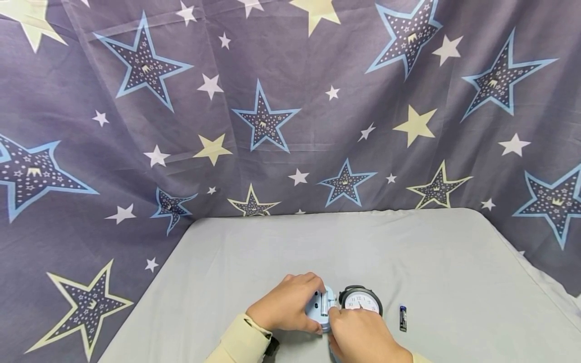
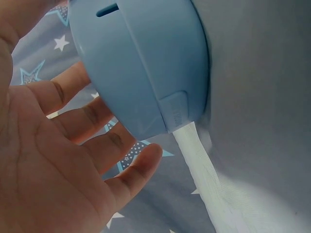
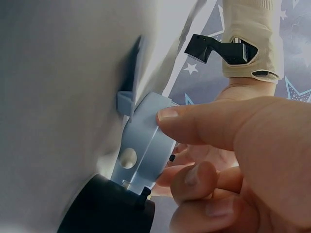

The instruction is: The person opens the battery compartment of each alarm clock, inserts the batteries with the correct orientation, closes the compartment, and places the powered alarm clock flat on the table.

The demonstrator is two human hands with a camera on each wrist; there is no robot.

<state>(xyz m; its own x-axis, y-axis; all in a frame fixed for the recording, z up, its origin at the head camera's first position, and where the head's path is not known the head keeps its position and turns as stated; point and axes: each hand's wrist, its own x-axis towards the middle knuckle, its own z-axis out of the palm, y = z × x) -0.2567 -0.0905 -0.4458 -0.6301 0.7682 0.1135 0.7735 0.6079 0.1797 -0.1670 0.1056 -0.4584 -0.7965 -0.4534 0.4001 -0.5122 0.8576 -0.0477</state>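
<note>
A light-blue alarm clock (image 1: pixel 328 323) lies back up on the table, with small black knobs and an uncovered battery slot (image 1: pixel 324 304). Around its left side my left hand (image 1: pixel 290 305) grips the casing, fingers on the far edge and thumb on the near one. My right hand (image 1: pixel 363 335) is at the clock's right side. In the right wrist view its thumb (image 3: pixel 204 124) touches the blue casing (image 3: pixel 150 126), while other fingers curl below; whether they pinch anything is unclear. A thin blue cover (image 3: pixel 131 82) stands close by.
A black alarm clock (image 1: pixel 361 299) with a white dial sits just beyond my right hand, partly covered by it. Farther right, a dark blue battery (image 1: pixel 403 318) lies on the grey tablecloth (image 1: pixel 454 282). A star-patterned curtain (image 1: pixel 281 166) hangs behind the table.
</note>
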